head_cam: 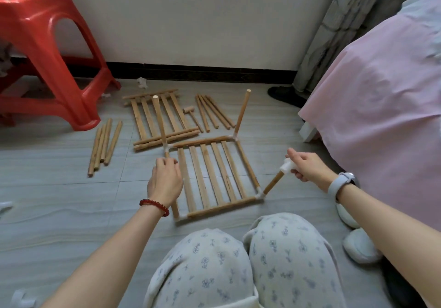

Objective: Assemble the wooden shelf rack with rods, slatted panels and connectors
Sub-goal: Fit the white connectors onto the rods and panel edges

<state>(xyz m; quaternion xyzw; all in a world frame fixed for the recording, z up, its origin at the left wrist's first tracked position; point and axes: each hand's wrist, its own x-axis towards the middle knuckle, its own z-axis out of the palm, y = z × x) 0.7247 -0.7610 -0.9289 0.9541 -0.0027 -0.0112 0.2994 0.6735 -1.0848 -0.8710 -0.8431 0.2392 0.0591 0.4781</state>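
A slatted panel [214,174] lies flat on the floor with white connectors at its corners. Upright rods rise from its far left corner [159,119], its far right corner [242,112] and its near right corner [274,183]. My right hand [304,165] grips a white connector [287,165] on top of the near right rod. My left hand [164,181] rests with curled fingers on the panel's left side rod [175,208]. A second slatted panel [158,119] lies beyond.
Loose rods lie at the left [103,145] and behind the panel [214,113], with a small wooden mallet [192,114] between. A red plastic stool [47,52] stands at the far left. A pink-covered bed [381,93] fills the right. White slippers [360,245] sit near my right arm.
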